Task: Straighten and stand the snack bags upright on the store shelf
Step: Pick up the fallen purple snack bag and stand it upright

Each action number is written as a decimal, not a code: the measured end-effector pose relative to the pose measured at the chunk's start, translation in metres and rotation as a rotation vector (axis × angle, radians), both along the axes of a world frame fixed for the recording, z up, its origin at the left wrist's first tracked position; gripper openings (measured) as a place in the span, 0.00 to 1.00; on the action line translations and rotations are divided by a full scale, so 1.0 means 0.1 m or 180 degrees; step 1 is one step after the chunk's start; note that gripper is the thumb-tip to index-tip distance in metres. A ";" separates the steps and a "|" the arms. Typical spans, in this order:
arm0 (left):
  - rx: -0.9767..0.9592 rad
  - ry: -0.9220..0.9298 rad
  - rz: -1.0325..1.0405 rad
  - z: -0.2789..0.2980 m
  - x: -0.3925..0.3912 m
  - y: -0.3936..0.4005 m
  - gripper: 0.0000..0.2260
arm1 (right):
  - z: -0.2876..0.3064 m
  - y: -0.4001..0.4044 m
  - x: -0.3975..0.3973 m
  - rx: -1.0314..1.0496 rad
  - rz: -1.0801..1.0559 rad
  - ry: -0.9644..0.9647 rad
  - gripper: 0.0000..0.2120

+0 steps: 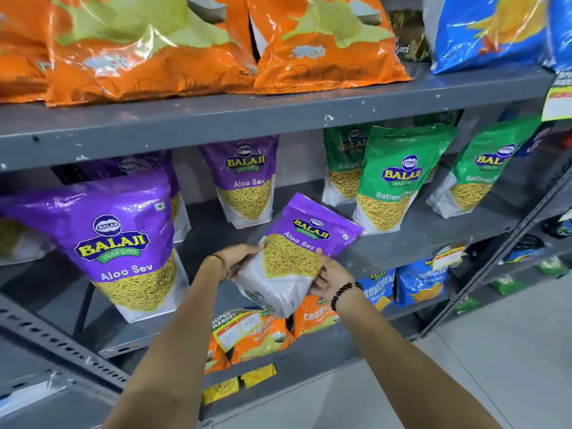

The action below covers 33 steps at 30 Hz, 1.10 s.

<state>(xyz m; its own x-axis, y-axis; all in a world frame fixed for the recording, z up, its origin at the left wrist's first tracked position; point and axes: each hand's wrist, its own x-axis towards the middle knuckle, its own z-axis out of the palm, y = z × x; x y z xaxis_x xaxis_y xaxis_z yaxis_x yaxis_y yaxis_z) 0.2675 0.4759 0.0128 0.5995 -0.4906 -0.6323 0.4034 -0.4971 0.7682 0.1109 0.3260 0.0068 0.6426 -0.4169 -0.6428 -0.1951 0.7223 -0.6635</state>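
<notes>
Held bag: a purple bag reading "BALAJI WAFERS Aloo Sev", in the air just in front of the middle shelf, its white base over the shelf's front edge.
Left grip: the left hand is closed on the bag's lower left side, at about 9 o'clock from the bag's middle; a thin bangle sits on that wrist.
Right grip: the right hand clasps the lower right corner, at about 5 o'clock; a dark bead bracelet is on that wrist.
Long axis: tilted, the sealed top toward 1 o'clock and the base toward 7 o'clock, so the bag is not upright.
Key relation: the free shelf spot lies at 12 o'clock from the hands, between the rear purple bag and the green bags. Both hands are about equally near; the base should probably swing down and inward to stand.
Neighbours: a large purple "Aloo Sev" bag stands at 9 o'clock; the green ones read "BALAJI WAFERS Ratlami Sev".
Top shelf: orange bags and a blue bag; their print is too blurred to read, and a dark pack between shows only "...kjack".
Lower shelf: orange and blue packs reading "CRUNCHEM" in part; a "SUPER MARKET" price tag with handwritten figures, seemingly 80 and 40.
Progress: my judgement is that this bag is mid-placement, not yet standing.
</notes>
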 end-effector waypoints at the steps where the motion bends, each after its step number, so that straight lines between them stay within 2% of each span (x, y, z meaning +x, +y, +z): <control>1: -0.0068 0.0031 0.0036 0.00 -0.06 -0.01 0.10 | 0.01 -0.01 -0.02 -0.0024 0.0011 -0.0051 0.11; 4: -0.0384 0.0056 0.0028 -0.01 -0.22 0.02 0.09 | 0.02 -0.09 -0.07 -0.0107 0.0032 -0.0518 0.06; 7: -0.0768 0.0125 -0.0268 -0.03 -0.37 0.12 0.07 | 0.07 -0.25 -0.20 -0.0351 0.0509 -0.1019 0.07; 8: -0.0895 0.0143 -0.0383 -0.03 -0.41 0.16 0.10 | 0.10 -0.31 -0.26 -0.0411 0.0708 -0.1159 0.10; 11: -0.1217 0.0181 -0.0767 0.00 -0.55 0.32 0.26 | 0.28 -0.49 -0.42 -0.0659 0.1412 -0.1392 0.26; 12: -0.1327 0.0175 -0.0911 0.02 -0.61 0.37 0.26 | 0.35 -0.53 -0.47 -0.0781 0.1708 -0.1458 0.27; 15: -0.1587 0.0085 -0.1400 0.22 -0.85 0.51 0.13 | 0.55 -0.63 -0.56 -0.1033 0.2390 -0.1638 0.27; 16: -0.1694 -0.0016 -0.1503 0.25 -0.91 0.54 0.12 | 0.62 -0.65 -0.59 -0.1102 0.2531 -0.1689 0.26; 19: -0.1853 -0.0379 -0.1386 0.40 -1.01 0.61 0.23 | 0.81 -0.65 -0.64 -0.1198 0.2835 -0.1850 0.26; 22: -0.1933 -0.0597 -0.1515 0.54 -1.04 0.66 0.28 | 0.94 -0.63 -0.65 -0.1241 0.2869 -0.1936 0.27; 28: -0.1942 -0.0645 -0.1462 0.63 -1.00 0.67 0.29 | 0.99 -0.64 -0.55 -0.1368 0.2893 -0.2032 0.29; 33: -0.1817 -0.0666 -0.0998 0.44 -0.87 0.62 0.27 | 0.75 -0.65 -0.34 -0.1454 0.2531 -0.1919 0.27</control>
